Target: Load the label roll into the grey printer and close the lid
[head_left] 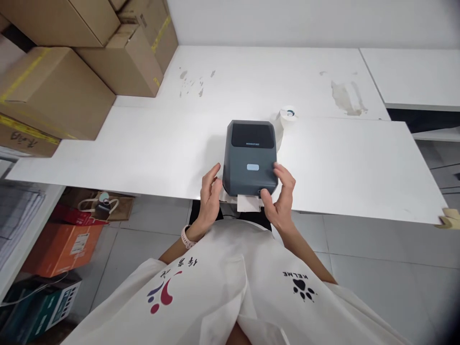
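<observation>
A dark grey label printer (251, 158) sits near the front edge of the white table, its lid down. White label paper (248, 203) sticks out of its front slot, over the table edge. My right hand (281, 199) is at the printer's right front corner, thumb by the small round button and fingers along the right side, holding nothing. On the other side, my left hand (210, 199) is beside the printer's left front corner with fingers apart and nothing in them. Behind the printer to the right stands a roll of white labels (288, 115), with a strip running from it toward the printer.
Cardboard boxes (57, 91) are stacked on the table's left end. Worn grey patches (348, 98) mark the white table (352, 163) at the back. An orange box (63, 249) and other cartons lie on the floor at the left. The table's right front corner has a tan guard (449, 219).
</observation>
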{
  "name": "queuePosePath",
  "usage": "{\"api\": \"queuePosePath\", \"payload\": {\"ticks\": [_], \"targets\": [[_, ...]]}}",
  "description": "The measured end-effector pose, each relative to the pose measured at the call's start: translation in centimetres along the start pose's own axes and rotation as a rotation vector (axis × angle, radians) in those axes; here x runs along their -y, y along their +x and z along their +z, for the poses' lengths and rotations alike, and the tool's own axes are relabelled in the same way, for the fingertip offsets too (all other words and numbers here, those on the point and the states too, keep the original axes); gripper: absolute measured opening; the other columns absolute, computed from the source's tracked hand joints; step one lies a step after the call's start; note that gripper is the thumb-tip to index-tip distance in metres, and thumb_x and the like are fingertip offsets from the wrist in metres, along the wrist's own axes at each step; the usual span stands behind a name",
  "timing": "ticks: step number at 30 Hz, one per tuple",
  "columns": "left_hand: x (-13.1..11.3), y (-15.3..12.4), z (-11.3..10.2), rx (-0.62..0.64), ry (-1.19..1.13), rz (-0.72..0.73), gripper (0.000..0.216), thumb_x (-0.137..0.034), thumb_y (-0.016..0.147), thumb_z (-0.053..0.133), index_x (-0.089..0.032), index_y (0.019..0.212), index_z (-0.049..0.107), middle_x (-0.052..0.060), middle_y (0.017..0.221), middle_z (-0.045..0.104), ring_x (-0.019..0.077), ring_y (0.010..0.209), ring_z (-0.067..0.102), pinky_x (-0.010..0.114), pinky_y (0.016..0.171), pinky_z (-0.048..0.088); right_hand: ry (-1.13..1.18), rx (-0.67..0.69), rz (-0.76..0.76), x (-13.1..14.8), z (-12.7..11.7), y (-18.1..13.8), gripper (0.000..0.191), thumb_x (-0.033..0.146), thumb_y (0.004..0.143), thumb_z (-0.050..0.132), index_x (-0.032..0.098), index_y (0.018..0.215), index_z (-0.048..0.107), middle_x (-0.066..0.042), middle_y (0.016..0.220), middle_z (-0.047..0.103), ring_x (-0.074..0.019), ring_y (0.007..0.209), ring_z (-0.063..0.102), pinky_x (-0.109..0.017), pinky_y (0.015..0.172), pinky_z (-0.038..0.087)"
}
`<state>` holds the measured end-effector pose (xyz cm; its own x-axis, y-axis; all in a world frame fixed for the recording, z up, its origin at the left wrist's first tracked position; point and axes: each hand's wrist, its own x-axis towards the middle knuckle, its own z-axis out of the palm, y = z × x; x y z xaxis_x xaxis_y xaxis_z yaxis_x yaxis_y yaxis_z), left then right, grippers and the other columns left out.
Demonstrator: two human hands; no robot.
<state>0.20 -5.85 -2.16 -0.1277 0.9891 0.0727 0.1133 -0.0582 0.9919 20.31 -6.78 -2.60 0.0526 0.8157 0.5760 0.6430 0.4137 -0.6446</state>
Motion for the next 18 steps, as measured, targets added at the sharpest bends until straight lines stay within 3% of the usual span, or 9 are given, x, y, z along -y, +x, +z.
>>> {"api": "queuePosePath", "payload": {"ticks": [3,6,9,11,15,18], "targets": [[0.0,-0.3,0.0,0.117,0.005,0.004,0.054,-0.058,0.105,0.038,-0.036,0.153,0.048,0.000,0.168,0.043,0.0231,0.158,0.035,0.042,0.130,0.032,0.113,0.002,0.188,-0.1,0.3,-0.9,0.066,0.052,0.105,0.038,0.033,0.165,0.017,-0.011,0.172,0.027,-0.0329,0.159,0.029,-0.060,0.124,0.036],[-0.3,0.9,0.2,0.110,-0.016,0.069,0.056,-0.060,0.105,0.034,-0.036,0.153,0.049,0.001,0.167,0.044,0.0240,0.158,0.035,0.044,0.131,0.031,0.150,0.018,0.192,-0.1,0.3,0.2,0.069,0.060,0.106,0.025,0.035,0.167,0.008,-0.008,0.173,0.024,-0.0332,0.161,0.025,-0.059,0.126,0.036],[-0.4,3.8,0.7,0.048,0.021,0.087,0.057,-0.061,0.102,0.043,-0.033,0.151,0.050,0.005,0.163,0.048,0.0276,0.155,0.041,0.047,0.129,0.034,0.063,0.021,0.103,-0.4,-0.2,3.8,0.069,0.063,0.105,0.013,0.036,0.168,0.002,-0.005,0.173,0.023,-0.0340,0.162,0.023,-0.059,0.127,0.034],[-0.2,6.1,1.1,0.096,0.088,0.056,0.061,-0.059,0.098,0.053,-0.034,0.153,0.046,0.006,0.167,0.043,0.0308,0.156,0.038,0.051,0.127,0.036,0.012,0.024,0.050,-0.9,-0.3,7.1,0.067,0.061,0.106,0.008,0.039,0.167,-0.002,-0.005,0.172,0.025,-0.0344,0.161,0.026,-0.061,0.126,0.032],[0.4,9.6,2.1,0.227,0.214,-0.024,0.075,-0.044,0.092,0.065,-0.035,0.159,0.034,0.007,0.170,0.037,0.0361,0.158,0.032,0.056,0.123,0.039,0.047,-0.032,-0.048,-2.4,0.2,13.2,0.062,0.061,0.107,0.015,0.043,0.165,0.003,-0.004,0.171,0.027,-0.0335,0.159,0.033,-0.063,0.125,0.031],[0.7,10.4,2.9,0.256,0.249,-0.058,0.082,-0.035,0.089,0.066,-0.030,0.162,0.028,0.009,0.168,0.040,0.0359,0.155,0.039,0.053,0.120,0.043,0.059,-0.058,-0.067,-3.1,0.9,15.5,0.063,0.061,0.107,0.025,0.040,0.164,0.010,-0.007,0.170,0.030,-0.0311,0.156,0.037,-0.058,0.122,0.036]]}}
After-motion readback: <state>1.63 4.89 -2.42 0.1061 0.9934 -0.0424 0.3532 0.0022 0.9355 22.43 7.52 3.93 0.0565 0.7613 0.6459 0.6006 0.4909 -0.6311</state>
